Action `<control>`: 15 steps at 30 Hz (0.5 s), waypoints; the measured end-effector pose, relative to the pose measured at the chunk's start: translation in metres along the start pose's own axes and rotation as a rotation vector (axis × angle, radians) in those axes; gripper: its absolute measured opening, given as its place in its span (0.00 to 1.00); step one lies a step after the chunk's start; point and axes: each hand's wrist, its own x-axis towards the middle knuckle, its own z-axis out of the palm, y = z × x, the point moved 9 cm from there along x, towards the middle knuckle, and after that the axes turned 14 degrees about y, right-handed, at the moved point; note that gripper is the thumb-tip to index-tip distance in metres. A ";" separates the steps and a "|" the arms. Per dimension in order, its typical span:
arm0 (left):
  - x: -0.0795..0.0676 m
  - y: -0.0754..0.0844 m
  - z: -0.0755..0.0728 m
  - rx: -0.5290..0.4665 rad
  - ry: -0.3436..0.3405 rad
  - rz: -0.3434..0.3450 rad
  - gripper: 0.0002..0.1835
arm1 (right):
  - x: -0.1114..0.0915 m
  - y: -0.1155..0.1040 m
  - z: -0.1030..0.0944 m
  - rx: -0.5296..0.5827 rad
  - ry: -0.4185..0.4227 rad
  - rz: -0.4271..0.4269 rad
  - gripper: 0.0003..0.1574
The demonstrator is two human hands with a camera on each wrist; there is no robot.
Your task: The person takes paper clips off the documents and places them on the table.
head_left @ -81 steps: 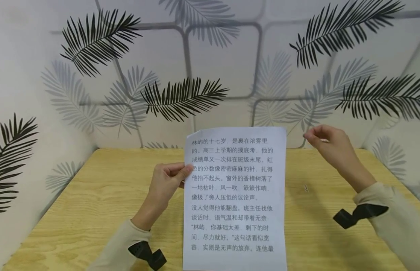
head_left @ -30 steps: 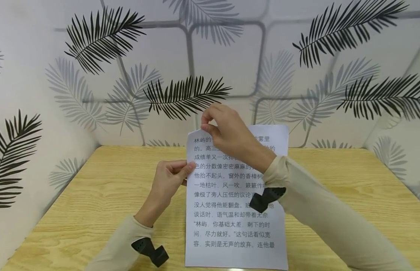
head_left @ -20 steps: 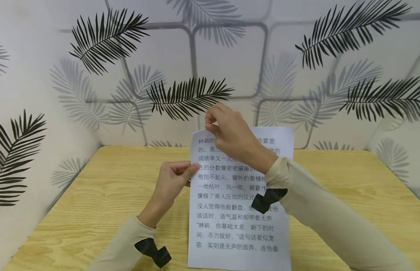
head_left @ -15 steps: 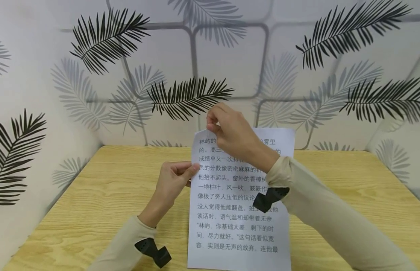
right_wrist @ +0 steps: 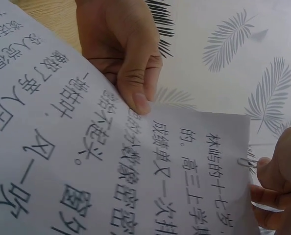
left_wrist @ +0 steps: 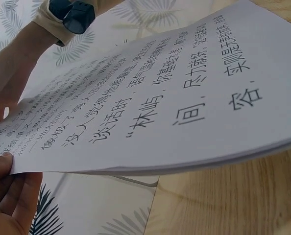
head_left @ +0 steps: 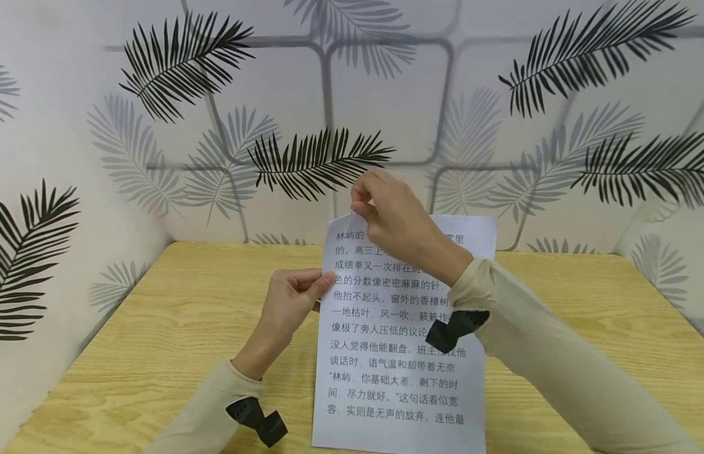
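Note:
A thin stack of printed paper sheets (head_left: 397,378) stands raised over the table, its layered edge showing in the left wrist view. My left hand (head_left: 286,309) pinches its left edge, thumb on the printed face and fingers behind. At the top edge, near the upper left corner, my right hand (head_left: 399,221) pinches a small wire paper clip (right_wrist: 246,162) between thumb and fingers. In the right wrist view the clip overlaps the sheets' edge beside the first printed line. My right hand and forearm cover part of the upper text in the head view.
The wooden table (head_left: 176,328) spreads under both arms. Behind it rises a pale wall (head_left: 386,101) with a leaf pattern. Each sleeve carries a black wrist camera (head_left: 258,421).
My right hand has come from the right of the sheets to their top edge near the left corner, then edged slightly right. The left hand keeps its grip on the left edge.

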 end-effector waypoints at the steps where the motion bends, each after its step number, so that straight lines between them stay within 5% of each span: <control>1: 0.000 0.000 0.000 0.000 -0.001 -0.002 0.11 | 0.001 0.001 -0.003 0.008 0.014 0.012 0.05; 15: 0.002 -0.005 0.000 0.019 0.007 -0.017 0.11 | 0.002 0.036 -0.043 -0.008 0.104 0.098 0.03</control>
